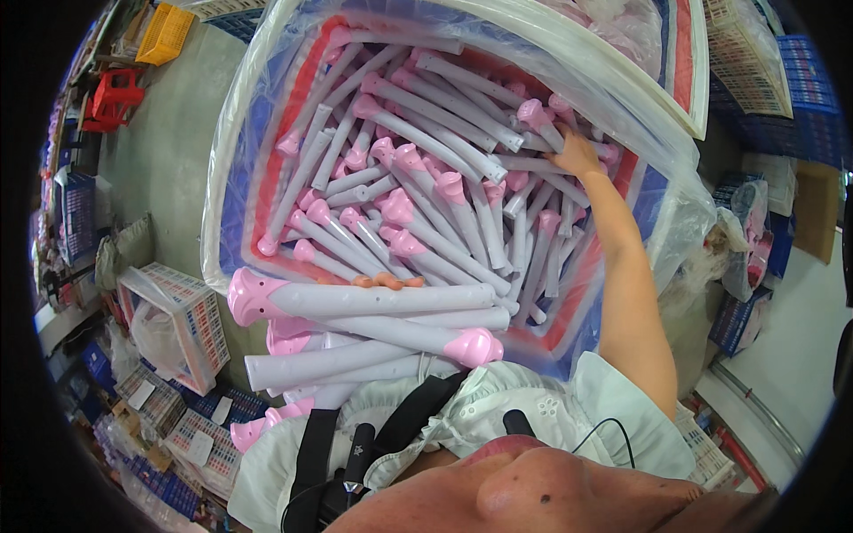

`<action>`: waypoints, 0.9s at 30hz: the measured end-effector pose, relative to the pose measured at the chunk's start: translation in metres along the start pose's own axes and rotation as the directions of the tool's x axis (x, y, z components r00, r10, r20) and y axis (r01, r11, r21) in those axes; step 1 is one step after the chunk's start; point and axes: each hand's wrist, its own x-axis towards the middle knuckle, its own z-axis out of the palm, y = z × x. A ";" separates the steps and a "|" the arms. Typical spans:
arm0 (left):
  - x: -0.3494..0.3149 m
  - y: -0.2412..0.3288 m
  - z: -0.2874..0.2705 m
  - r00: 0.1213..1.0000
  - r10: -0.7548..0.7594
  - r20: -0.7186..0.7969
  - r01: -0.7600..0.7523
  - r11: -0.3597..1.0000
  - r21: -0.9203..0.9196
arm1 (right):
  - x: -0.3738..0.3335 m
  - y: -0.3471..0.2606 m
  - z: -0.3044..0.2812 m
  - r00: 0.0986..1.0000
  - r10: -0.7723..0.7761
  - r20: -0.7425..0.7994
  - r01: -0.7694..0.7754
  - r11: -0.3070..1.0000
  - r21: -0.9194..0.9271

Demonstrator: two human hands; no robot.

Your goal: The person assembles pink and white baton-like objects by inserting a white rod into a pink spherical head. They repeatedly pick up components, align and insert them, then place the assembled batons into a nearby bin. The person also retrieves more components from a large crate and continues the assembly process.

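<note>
Against my chest lies a stack of pale grey plastic tubes with pink flared ends [382, 300], several of them crossed over each other. Fingertips of my left hand [388, 281] curl over the far side of this stack; the rest of that hand is hidden behind the tubes. My right arm stretches into a large bin [238, 191] full of the same tubes. At its far right side, my right hand [577, 155] closes around a tube with a pink end [549, 133]. Loose tubes [435, 209] lie in the bin at many angles.
Clear plastic sheeting [218, 178] drapes over the bin's rim. A second lined bin [682, 62] adjoins at the far right. Left on the floor stand a white crate [182, 329], a red stool [115, 98] and a yellow basket [164, 34]. Blue crates [809, 89] are stacked far right.
</note>
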 end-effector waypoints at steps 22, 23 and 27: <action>0.011 -0.019 -0.037 0.745 0.323 0.584 -0.315 0.942 -0.118 | -0.119 -0.331 -0.213 0.588 -0.664 0.461 0.236 0.687 0.688; 0.010 -0.019 -0.036 0.742 0.317 0.591 -0.307 0.944 -0.120 | -0.126 -0.350 -0.204 0.513 -0.711 0.481 0.394 0.693 0.604; 0.008 -0.012 -0.037 0.735 0.268 0.623 -0.243 0.962 -0.127 | -0.157 -0.412 -0.146 0.384 -0.675 0.630 0.459 0.731 0.504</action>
